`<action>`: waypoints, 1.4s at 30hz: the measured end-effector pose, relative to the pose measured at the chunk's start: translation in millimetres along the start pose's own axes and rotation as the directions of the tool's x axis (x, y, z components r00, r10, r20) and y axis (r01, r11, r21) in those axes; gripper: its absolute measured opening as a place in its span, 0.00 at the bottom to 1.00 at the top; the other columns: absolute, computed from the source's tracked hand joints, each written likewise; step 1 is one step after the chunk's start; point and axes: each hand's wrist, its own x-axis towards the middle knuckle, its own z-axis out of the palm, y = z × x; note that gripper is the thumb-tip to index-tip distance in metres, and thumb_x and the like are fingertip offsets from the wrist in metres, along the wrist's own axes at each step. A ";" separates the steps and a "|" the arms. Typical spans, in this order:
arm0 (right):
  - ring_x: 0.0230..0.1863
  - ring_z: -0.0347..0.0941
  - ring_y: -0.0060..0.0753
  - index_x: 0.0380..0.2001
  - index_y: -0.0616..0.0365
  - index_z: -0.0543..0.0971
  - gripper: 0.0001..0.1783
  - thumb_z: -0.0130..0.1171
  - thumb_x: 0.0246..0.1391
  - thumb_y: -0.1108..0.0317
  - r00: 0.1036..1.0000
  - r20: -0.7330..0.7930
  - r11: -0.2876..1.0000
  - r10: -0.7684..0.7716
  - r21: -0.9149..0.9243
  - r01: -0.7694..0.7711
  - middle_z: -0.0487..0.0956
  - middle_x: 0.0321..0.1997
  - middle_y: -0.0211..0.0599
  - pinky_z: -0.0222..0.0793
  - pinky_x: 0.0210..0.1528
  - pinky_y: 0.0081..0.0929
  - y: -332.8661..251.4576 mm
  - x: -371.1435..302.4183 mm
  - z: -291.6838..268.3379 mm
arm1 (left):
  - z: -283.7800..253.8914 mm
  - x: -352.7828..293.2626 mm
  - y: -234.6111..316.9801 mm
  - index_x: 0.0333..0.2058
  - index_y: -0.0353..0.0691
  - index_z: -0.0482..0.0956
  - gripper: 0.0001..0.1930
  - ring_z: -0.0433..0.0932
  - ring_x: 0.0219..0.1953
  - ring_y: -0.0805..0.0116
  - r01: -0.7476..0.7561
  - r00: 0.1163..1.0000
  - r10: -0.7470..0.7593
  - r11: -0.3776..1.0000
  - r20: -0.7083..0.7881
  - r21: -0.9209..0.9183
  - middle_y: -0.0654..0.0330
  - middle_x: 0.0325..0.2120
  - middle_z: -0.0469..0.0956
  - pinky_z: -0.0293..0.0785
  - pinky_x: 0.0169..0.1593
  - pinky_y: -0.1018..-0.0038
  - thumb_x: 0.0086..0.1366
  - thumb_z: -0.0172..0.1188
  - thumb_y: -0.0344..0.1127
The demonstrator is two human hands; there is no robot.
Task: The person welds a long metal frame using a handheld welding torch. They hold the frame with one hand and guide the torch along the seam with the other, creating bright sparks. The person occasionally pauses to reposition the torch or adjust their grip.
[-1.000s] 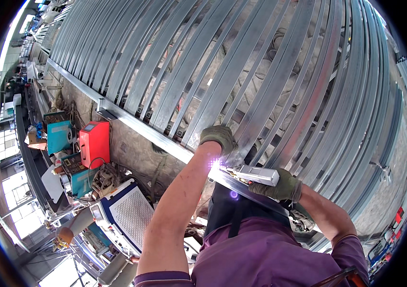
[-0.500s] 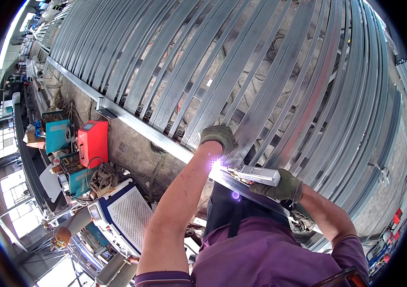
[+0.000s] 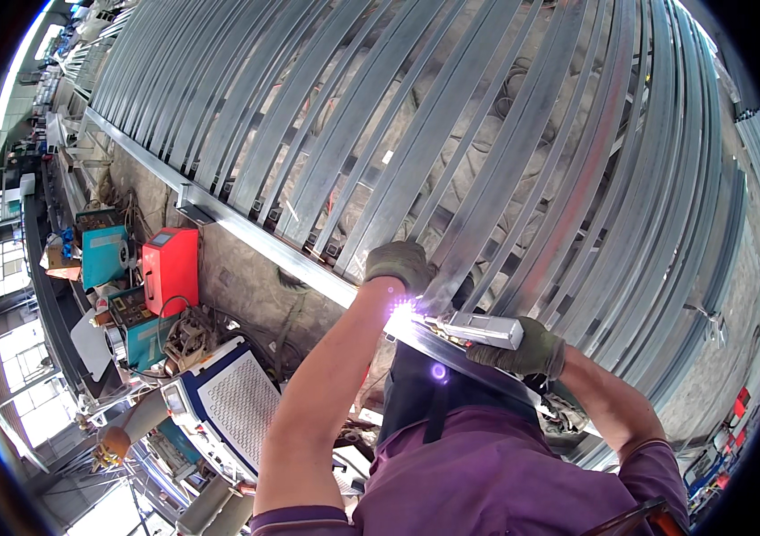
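Observation:
My right hand (image 3: 532, 350), in a grey-green work glove, is closed around a silver, box-shaped welding torch (image 3: 484, 330). The torch points left, and a bright white-violet arc glares at its tip, hiding the joint there. My left hand (image 3: 398, 263), gloved alike, lies just above the arc, its fingers curled over the end of a grey metal tube (image 3: 389, 210). Below the arc, a metal rail (image 3: 451, 351) runs close to my waist. Several long tubes spread away from it side by side like a grid.
A red box-shaped machine (image 3: 172, 268) stands to the left beside teal equipment (image 3: 105, 255) and tangled cables. A white and blue unit with a perforated panel (image 3: 242, 406) is near my left forearm. The frame's long edge rail (image 3: 246, 229) runs to the far left.
My left hand and forearm have shifted slightly left. The arc still burns at nearly the same spot, and the torch in my right hand has hardly moved.

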 end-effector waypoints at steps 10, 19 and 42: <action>0.59 0.88 0.38 0.71 0.50 0.81 0.41 0.72 0.66 0.36 0.998 0.064 0.999 -0.004 0.046 0.001 0.90 0.59 0.43 0.82 0.65 0.33 4.2 2.4 -0.9 | 33.9 -29.6 -119.8 0.55 0.39 0.84 0.23 0.86 0.55 0.40 0.067 0.576 -0.283 0.951 -0.767 -0.301 0.43 0.53 0.87 0.83 0.60 0.51 0.67 0.72 0.45; 0.63 0.86 0.34 0.73 0.51 0.78 0.40 0.72 0.68 0.40 0.994 0.098 0.991 -0.040 0.131 0.027 0.88 0.64 0.42 0.81 0.69 0.30 18.0 6.3 -0.1 | 119.9 -34.7 -181.6 0.64 0.32 0.74 0.30 0.77 0.67 0.37 0.165 0.465 -0.420 0.906 -0.780 -0.389 0.42 0.66 0.75 0.79 0.68 0.49 0.68 0.67 0.43; 0.67 0.82 0.32 0.74 0.55 0.77 0.40 0.74 0.68 0.43 0.987 0.158 0.991 0.020 0.131 -0.041 0.85 0.68 0.43 0.78 0.72 0.29 -14.0 -5.8 -15.4 | 115.0 -33.8 -186.1 0.65 0.29 0.71 0.34 0.81 0.60 0.36 0.216 0.545 -0.359 0.933 -0.758 -0.287 0.41 0.64 0.74 0.82 0.61 0.48 0.69 0.66 0.47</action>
